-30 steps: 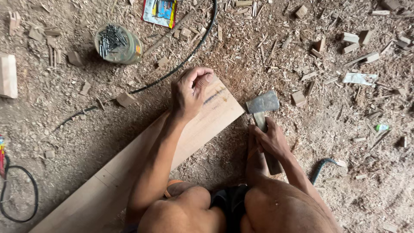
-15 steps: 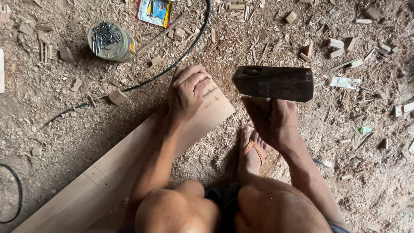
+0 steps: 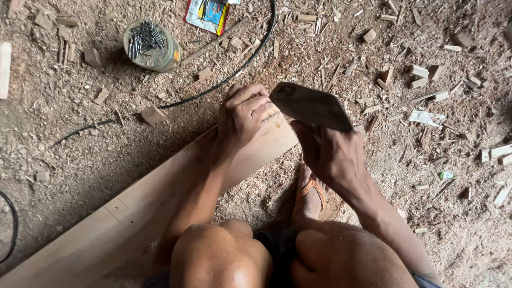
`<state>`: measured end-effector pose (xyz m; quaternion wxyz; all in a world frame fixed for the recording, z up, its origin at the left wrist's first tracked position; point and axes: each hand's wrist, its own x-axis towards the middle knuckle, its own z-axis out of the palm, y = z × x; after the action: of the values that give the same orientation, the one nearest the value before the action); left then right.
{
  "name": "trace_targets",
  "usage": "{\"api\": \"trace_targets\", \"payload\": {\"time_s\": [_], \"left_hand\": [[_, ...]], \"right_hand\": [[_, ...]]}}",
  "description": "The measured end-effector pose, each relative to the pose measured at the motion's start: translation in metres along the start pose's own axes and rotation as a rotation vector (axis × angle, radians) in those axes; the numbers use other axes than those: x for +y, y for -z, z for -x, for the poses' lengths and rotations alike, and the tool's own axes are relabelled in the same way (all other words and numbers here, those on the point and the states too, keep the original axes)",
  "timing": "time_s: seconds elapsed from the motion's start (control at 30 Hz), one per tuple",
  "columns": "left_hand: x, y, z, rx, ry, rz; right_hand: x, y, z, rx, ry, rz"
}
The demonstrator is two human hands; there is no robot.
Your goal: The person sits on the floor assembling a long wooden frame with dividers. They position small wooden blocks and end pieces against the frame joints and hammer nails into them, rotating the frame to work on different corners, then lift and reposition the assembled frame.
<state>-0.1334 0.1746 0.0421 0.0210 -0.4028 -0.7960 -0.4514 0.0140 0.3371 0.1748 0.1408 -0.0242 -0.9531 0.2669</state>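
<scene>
Sawdust and offcuts cover the ground. The pale plank (image 3: 133, 213) runs from beside my knee up to my left hand (image 3: 242, 114), which presses curled on its far end. Just right of that end, my right hand (image 3: 333, 154) grips a dark, blurred hammer (image 3: 309, 106). Beyond the plank sits a jar of nails (image 3: 151, 46).

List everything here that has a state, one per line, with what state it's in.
Left hand: pressed on the board's end, fingers curled.
Right hand: gripping the hammer, raised.
Hammer: held above the board, head blurred.
Board: flat on the ground, pinned by the hand.
Nail jar: upright, open, holding nails.
Black cable: slack on the sawdust.
</scene>
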Motion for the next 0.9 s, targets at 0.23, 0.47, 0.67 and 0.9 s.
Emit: {"api": "trace_targets", "payload": {"time_s": [0.23,0.47,0.67,0.9], "left_hand": [[0.008,0.009,-0.019,-0.081,0.013,0.045],[0.012,0.022,-0.01,0.121,0.149,0.244],[0.006,0.017,-0.011,0.176,0.098,0.156],[0.004,0.015,-0.004,0.135,0.195,0.182]], "right_hand": [[0.007,-0.003,-0.02,-0.559,-0.456,0.29],[-0.008,-0.007,-0.002,0.033,-0.123,-0.189],[0.019,-0.025,-0.011,-0.224,-0.186,0.044],[0.027,-0.032,0.005,-0.126,-0.082,0.024]]}}
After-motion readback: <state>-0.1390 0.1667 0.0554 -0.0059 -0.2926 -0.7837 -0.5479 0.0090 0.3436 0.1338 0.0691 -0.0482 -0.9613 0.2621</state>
